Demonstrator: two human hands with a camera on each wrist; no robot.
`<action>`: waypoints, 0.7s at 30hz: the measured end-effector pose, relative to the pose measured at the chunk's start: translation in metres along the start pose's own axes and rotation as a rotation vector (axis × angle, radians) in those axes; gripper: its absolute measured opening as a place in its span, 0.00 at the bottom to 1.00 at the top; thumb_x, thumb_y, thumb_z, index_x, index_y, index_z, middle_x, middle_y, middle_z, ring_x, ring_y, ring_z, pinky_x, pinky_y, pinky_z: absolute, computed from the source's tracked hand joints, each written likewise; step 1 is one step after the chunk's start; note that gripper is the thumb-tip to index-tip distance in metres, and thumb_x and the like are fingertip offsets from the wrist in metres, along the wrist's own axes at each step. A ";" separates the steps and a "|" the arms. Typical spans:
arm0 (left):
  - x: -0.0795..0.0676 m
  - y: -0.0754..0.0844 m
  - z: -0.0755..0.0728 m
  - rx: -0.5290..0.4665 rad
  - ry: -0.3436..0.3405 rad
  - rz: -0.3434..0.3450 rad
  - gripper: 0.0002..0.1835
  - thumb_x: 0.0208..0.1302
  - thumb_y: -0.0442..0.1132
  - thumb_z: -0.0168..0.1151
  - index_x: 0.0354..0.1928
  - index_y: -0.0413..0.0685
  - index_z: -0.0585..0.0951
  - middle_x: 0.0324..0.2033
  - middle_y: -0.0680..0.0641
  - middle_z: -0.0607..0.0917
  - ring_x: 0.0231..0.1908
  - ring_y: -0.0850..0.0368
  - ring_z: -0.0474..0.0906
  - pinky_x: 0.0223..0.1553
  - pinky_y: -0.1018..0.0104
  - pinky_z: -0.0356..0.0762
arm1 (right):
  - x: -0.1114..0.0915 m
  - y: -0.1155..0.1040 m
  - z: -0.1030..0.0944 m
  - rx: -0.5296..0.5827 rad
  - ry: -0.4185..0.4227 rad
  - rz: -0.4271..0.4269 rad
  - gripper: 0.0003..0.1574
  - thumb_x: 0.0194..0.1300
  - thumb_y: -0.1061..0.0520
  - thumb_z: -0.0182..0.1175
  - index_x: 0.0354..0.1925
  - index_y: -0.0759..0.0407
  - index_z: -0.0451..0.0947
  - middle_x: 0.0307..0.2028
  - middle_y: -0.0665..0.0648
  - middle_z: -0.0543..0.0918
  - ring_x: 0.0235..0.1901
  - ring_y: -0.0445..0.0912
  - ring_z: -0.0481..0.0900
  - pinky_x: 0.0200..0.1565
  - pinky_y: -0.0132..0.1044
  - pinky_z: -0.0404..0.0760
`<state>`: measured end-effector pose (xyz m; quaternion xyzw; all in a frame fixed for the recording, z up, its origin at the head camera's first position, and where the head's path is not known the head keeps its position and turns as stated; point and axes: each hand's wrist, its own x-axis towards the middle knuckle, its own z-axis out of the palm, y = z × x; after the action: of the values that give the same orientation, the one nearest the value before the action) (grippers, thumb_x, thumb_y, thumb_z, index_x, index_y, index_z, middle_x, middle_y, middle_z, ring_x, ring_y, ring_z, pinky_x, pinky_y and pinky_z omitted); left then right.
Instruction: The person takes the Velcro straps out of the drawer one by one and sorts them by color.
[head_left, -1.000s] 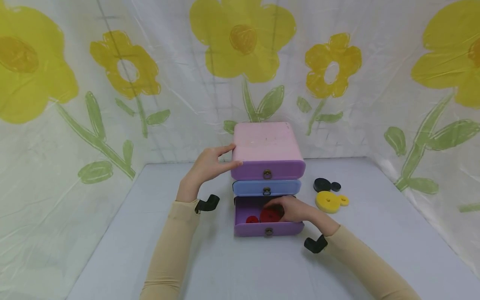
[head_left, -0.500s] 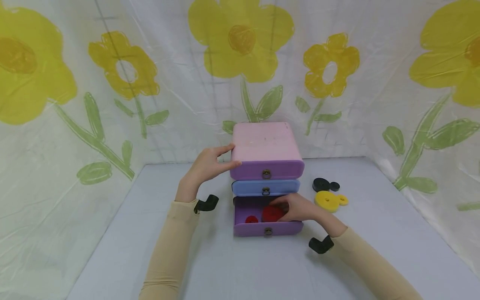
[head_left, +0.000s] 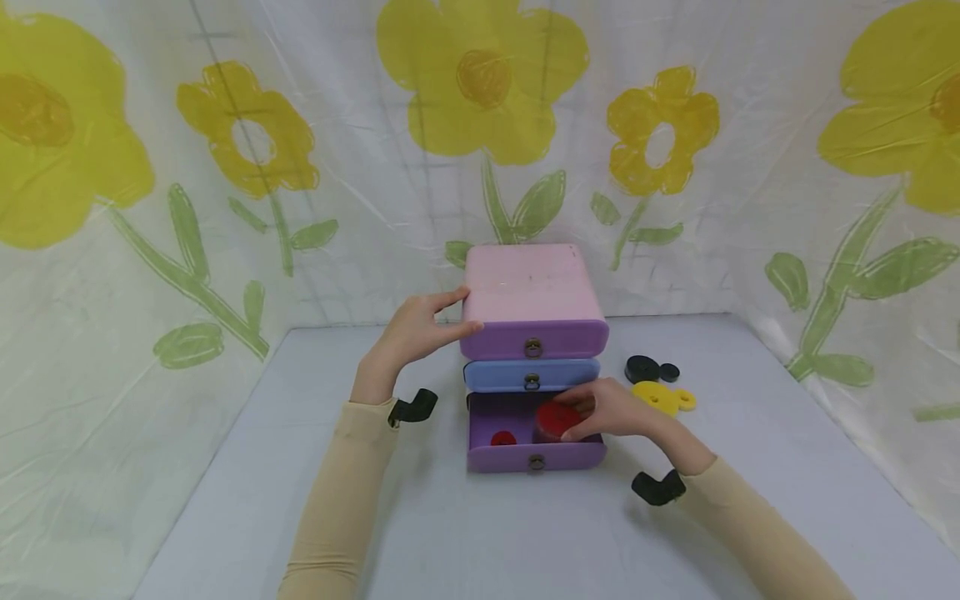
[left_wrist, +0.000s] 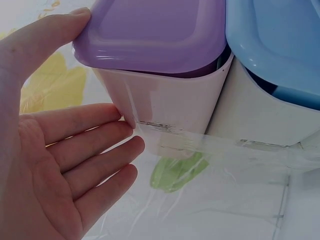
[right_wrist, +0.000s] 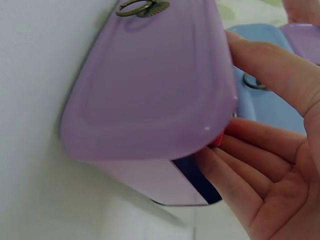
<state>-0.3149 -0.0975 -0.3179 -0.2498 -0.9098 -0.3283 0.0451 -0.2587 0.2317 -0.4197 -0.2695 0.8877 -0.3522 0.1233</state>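
A pink-topped drawer box (head_left: 528,283) has a closed purple top drawer and a blue middle drawer (head_left: 498,377). Its purple bottom drawer (head_left: 495,460) is pulled out. My left hand (head_left: 416,329) rests against the box's upper left side; in the left wrist view its thumb (left_wrist: 60,27) touches the purple corner and the fingers are fairly straight. Inside the bottom drawer my right hand (head_left: 615,408) holds a large red disc (head_left: 553,419) by its right side, thumb in front, fingers behind. A small red disc (head_left: 503,437) lies to its left. In the right wrist view the drawer front mostly hides the red disc.
To the right of the box lie black discs (head_left: 642,368), one large and one small. In front of them are a large yellow disc (head_left: 654,395), partly behind my right hand, and a small one (head_left: 686,400). A flowered plastic curtain (head_left: 360,208) hangs behind the table.
My right hand has moved up and to the right with the large red disc, away from the small red one. My left hand has stayed in place on the box.
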 end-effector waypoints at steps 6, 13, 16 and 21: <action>0.000 -0.002 0.001 -0.003 -0.005 0.000 0.41 0.54 0.68 0.60 0.68 0.59 0.68 0.66 0.50 0.70 0.34 0.52 0.72 0.42 0.58 0.70 | -0.006 0.001 -0.005 0.000 0.025 0.013 0.36 0.49 0.45 0.73 0.55 0.59 0.79 0.48 0.57 0.84 0.46 0.48 0.83 0.46 0.38 0.82; 0.001 -0.003 0.002 0.002 0.001 0.008 0.40 0.54 0.67 0.61 0.67 0.59 0.69 0.66 0.49 0.70 0.40 0.52 0.74 0.44 0.57 0.71 | -0.012 0.000 -0.010 0.012 0.035 0.023 0.37 0.49 0.45 0.73 0.55 0.59 0.78 0.49 0.59 0.83 0.47 0.51 0.83 0.45 0.39 0.82; 0.001 -0.003 0.002 0.002 0.003 0.006 0.40 0.54 0.67 0.61 0.67 0.59 0.68 0.66 0.49 0.70 0.39 0.52 0.73 0.44 0.57 0.71 | -0.017 -0.002 -0.014 0.019 0.045 0.020 0.36 0.50 0.46 0.73 0.54 0.60 0.78 0.50 0.60 0.82 0.47 0.52 0.83 0.44 0.39 0.82; 0.001 -0.002 0.001 0.001 0.004 0.010 0.41 0.54 0.68 0.61 0.68 0.60 0.68 0.66 0.50 0.70 0.51 0.53 0.74 0.48 0.55 0.72 | -0.023 -0.002 -0.019 0.053 0.061 0.007 0.37 0.50 0.47 0.73 0.55 0.62 0.77 0.51 0.62 0.82 0.47 0.53 0.83 0.44 0.38 0.82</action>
<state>-0.3168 -0.0979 -0.3197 -0.2538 -0.9086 -0.3281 0.0486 -0.2462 0.2538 -0.4039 -0.2523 0.8823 -0.3833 0.1047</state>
